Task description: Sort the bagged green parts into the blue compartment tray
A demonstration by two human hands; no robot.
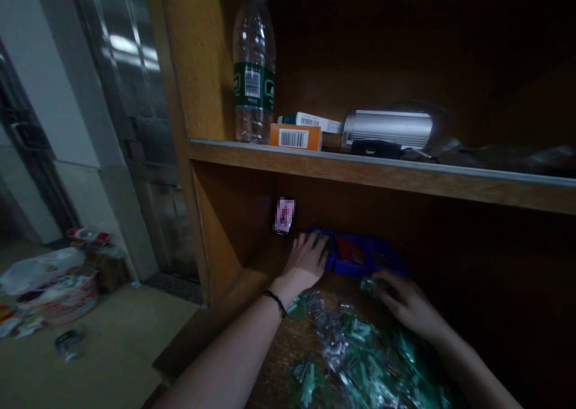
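Observation:
My left hand [306, 260] reaches over the left end of a blue compartment tray [353, 270], its fingers apart and bent down onto a green item there. The fingertips partly hide that item. Red material [350, 250] lies in the middle compartment. In front of the tray's right side, my right hand [402, 298] pinches a small clear-and-green plastic packet [372, 286]. Below both hands, many similar green and clear packets [360, 343] are heaped loosely on the wooden surface [288, 343].
A small pixelated pink rectangle [284, 216] stands behind my left hand. The shelf [360, 170] above holds a plastic bottle [254, 55], an orange box [296, 137] and a silver cylinder [389, 127]. On the floor at left are a filled basket [67, 304] and a jar [68, 344].

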